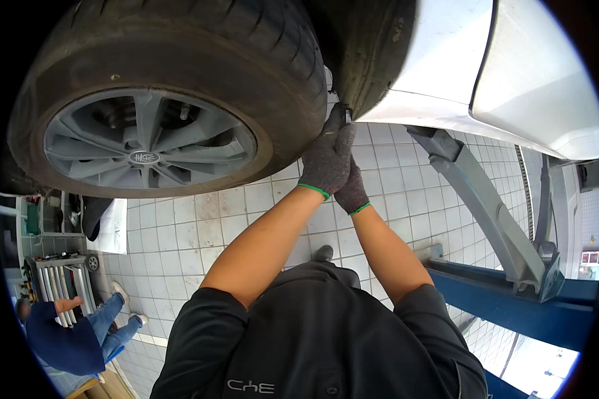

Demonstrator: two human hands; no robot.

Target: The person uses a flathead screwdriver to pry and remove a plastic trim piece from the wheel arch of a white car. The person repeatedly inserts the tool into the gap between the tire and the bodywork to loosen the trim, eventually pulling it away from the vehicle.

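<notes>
One gloved left hand (327, 158) overlapping gloved right hand (353, 189), probably for steadiness, reaching wheel-arch liner (374, 70), upper centre, beside tyre (266, 86); grip partly hiding, cannot tell if clenched; lift arm (484, 203), right, apparently supporting white car (442, 56).

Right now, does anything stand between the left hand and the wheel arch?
Nothing visible: the left hand is up at the lower edge of the wheel arch, with the tire close beside it, not between.
</notes>
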